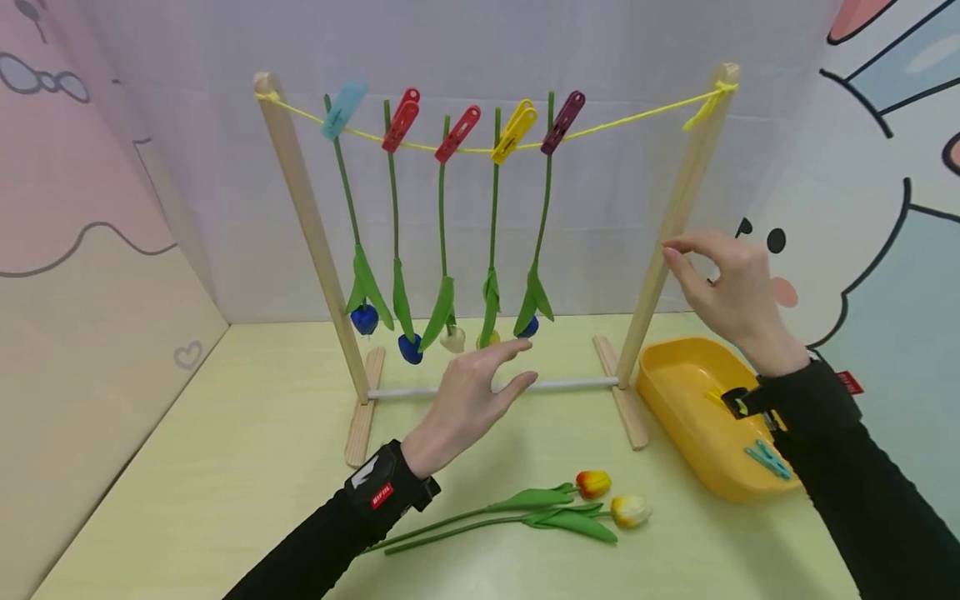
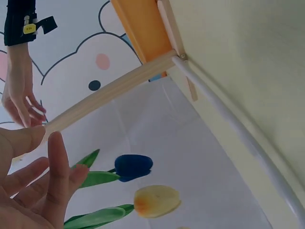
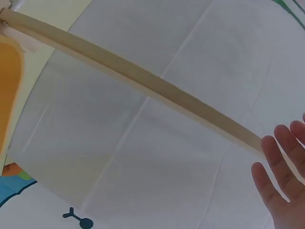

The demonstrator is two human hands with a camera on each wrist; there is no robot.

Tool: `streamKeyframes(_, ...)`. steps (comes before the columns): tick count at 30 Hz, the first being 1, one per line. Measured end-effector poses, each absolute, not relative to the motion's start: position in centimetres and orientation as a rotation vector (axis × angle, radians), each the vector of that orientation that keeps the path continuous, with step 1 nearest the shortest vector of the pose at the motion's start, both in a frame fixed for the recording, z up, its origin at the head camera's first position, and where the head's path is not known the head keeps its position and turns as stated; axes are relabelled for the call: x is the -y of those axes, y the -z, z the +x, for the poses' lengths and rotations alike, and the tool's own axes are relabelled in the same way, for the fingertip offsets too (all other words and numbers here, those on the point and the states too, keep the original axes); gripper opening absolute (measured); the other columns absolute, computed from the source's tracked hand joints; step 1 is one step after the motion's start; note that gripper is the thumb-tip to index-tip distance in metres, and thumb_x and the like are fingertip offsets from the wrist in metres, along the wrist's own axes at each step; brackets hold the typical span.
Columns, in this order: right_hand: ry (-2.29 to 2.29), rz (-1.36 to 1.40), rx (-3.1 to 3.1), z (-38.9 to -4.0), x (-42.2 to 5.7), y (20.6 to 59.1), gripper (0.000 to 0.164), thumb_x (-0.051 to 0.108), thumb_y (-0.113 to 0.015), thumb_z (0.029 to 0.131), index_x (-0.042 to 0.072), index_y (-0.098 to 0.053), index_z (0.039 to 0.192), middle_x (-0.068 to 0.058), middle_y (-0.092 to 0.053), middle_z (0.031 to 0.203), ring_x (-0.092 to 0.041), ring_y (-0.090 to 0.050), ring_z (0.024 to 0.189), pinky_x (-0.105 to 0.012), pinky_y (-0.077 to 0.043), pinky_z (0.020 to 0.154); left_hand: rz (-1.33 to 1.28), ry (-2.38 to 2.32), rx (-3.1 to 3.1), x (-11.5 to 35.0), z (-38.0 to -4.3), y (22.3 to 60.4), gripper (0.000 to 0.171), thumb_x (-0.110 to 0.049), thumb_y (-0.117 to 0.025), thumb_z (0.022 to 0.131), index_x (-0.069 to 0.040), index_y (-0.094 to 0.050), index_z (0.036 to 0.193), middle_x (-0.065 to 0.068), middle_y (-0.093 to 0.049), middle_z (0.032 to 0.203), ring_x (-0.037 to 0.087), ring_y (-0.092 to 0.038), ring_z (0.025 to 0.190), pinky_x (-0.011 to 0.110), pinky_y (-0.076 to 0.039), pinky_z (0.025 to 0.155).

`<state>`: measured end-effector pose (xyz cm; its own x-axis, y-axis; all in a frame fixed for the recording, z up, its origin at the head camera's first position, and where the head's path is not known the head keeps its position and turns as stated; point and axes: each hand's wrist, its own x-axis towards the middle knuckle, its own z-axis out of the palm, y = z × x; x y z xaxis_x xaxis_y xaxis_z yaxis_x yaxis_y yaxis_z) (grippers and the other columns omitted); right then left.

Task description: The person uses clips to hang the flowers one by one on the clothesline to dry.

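My left hand (image 1: 467, 398) is in front of the hanging tulips, thumb and forefinger apart with nothing between them. By the right wooden post (image 1: 678, 208) is my right hand (image 1: 723, 292), thumb and forefinger close together and holding nothing; its fingers look extended in the right wrist view. Several artificial tulips hang heads down from a yellow string (image 1: 630, 119), clipped by a light blue clothespin (image 1: 345, 108), two red ones, a yellow clothespin (image 1: 514, 132) and a dark purple clothespin (image 1: 563, 122). The left wrist view shows a blue tulip (image 2: 133, 167) and a yellow tulip (image 2: 157, 201) beyond my left fingers.
On the table lie a red-yellow tulip (image 1: 593, 484) and a white-yellow tulip (image 1: 630, 511), stems toward the left. A yellow basin (image 1: 675, 358) at the right contains a teal clothespin (image 1: 768, 460). A white rod (image 1: 570, 384) joins the feet of the wooden frame.
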<state>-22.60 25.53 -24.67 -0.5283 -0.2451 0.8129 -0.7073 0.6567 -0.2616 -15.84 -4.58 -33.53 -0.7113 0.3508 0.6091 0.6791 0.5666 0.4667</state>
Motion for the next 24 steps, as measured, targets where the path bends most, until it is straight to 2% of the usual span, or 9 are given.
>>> streamKeyframes(3, -0.729, 0.698, 2.19, -22.2, -26.8, 26.0, 0.015, -0.006, -0.069, 0.09, -0.007, -0.073, 0.104, -0.023, -0.073, 0.092, 0.006, -0.053, 0.084, -0.001, -0.036, 0.085, -0.823, 0.985, 2.419, 5.2, -15.5, 34.4, 0.036, -0.018, -0.074, 0.092, -0.006, -0.068, 0.126, 0.011, -0.074, 0.12, 0.025, -0.073, 0.104, 0.038, -0.059, 0.089)
streamKeyframes(4, -0.72, 0.677, 2.236, -22.0, -27.3, 26.5, 0.015, -0.004, -0.069, 0.091, -0.006, -0.073, 0.105, -0.023, -0.073, 0.093, 0.007, -0.052, 0.084, -0.001, -0.036, 0.083, -0.82, 0.985, 2.444, 5.4, -15.4, 34.7, 0.035, -0.018, -0.074, 0.092, -0.006, -0.069, 0.125, 0.011, -0.075, 0.119, 0.024, -0.074, 0.103, 0.038, -0.059, 0.088)
streamKeyframes(6, -0.686, 0.64, 2.326, -21.6, -28.4, 27.5, 0.015, -0.002, -0.068, 0.092, -0.005, -0.073, 0.106, -0.022, -0.073, 0.094, 0.002, -0.056, 0.084, -0.001, -0.035, 0.079, -0.822, 0.98, 2.493, 5.7, -15.2, 35.3, 0.033, -0.019, -0.074, 0.092, -0.007, -0.071, 0.123, 0.009, -0.075, 0.117, 0.022, -0.074, 0.1, 0.036, -0.059, 0.086)
streamKeyframes(10, -0.592, 0.577, 2.55, -20.9, -30.6, 29.5, 0.017, 0.003, -0.067, 0.095, -0.005, -0.072, 0.108, -0.023, -0.074, 0.097, -0.03, -0.065, 0.082, -0.005, -0.04, 0.072, -0.854, 0.94, 2.597, 6.5, -14.9, 36.3, 0.028, -0.019, -0.074, 0.092, -0.009, -0.073, 0.118, 0.005, -0.077, 0.112, 0.016, -0.075, 0.092, 0.029, -0.059, 0.081)
streamKeyframes(11, -0.577, 0.568, 2.603, -20.8, -31.2, 30.0, 0.017, 0.005, -0.067, 0.095, -0.005, -0.072, 0.108, -0.023, -0.074, 0.097, -0.033, -0.066, 0.083, -0.008, -0.043, 0.071, -0.864, 0.931, 2.623, 6.6, -14.8, 36.5, 0.026, -0.019, -0.074, 0.093, -0.01, -0.073, 0.117, 0.004, -0.078, 0.109, 0.015, -0.075, 0.089, 0.027, -0.058, 0.079)
streamKeyframes(14, -0.572, 0.514, 2.776, -20.3, -32.9, 31.4, 0.021, 0.01, -0.066, 0.097, -0.007, -0.07, 0.11, -0.023, -0.073, 0.097, -0.035, -0.066, 0.085, -0.027, -0.055, 0.072, -0.882, 0.893, 2.697, 7.1, -14.5, 37.3, 0.023, -0.021, -0.073, 0.093, -0.011, -0.074, 0.114, 0.001, -0.078, 0.098, 0.011, -0.072, 0.081, 0.021, -0.054, 0.071)
streamKeyframes(16, -0.582, 0.453, 2.883, -19.9, -33.9, 32.2, 0.025, 0.013, -0.064, 0.098, -0.008, -0.069, 0.111, -0.023, -0.072, 0.097, -0.034, -0.065, 0.086, -0.041, -0.056, 0.076, -0.89, 0.872, 2.743, 7.4, -14.4, 37.8, 0.021, -0.022, -0.073, 0.093, -0.012, -0.075, 0.112, -0.002, -0.077, 0.091, 0.009, -0.069, 0.077, 0.018, -0.051, 0.067)
streamKeyframes(18, -0.574, 0.384, 2.98, -19.7, -34.8, 32.9, 0.027, 0.014, -0.065, 0.098, -0.01, -0.068, 0.111, -0.025, -0.071, 0.097, -0.035, -0.063, 0.085, -0.049, -0.055, 0.077, -0.896, 0.848, 2.786, 7.7, -14.3, 38.3, 0.02, -0.023, -0.073, 0.093, -0.013, -0.075, 0.11, -0.004, -0.075, 0.086, 0.006, -0.065, 0.073, 0.017, -0.048, 0.064)
streamKeyframes(24, -0.482, 0.219, 3.243, -19.1, -37.3, 34.6, 0.027, 0.01, -0.065, 0.094, -0.014, -0.063, 0.105, -0.02, -0.064, 0.086, -0.028, -0.053, 0.075, -0.04, -0.05, 0.069, -0.937, 0.866, 2.93, 8.4, -14.1, 39.6, 0.021, -0.027, -0.074, 0.093, -0.013, -0.075, 0.108, -0.006, -0.071, 0.08, -0.002, -0.055, 0.063, 0.016, -0.043, 0.057)
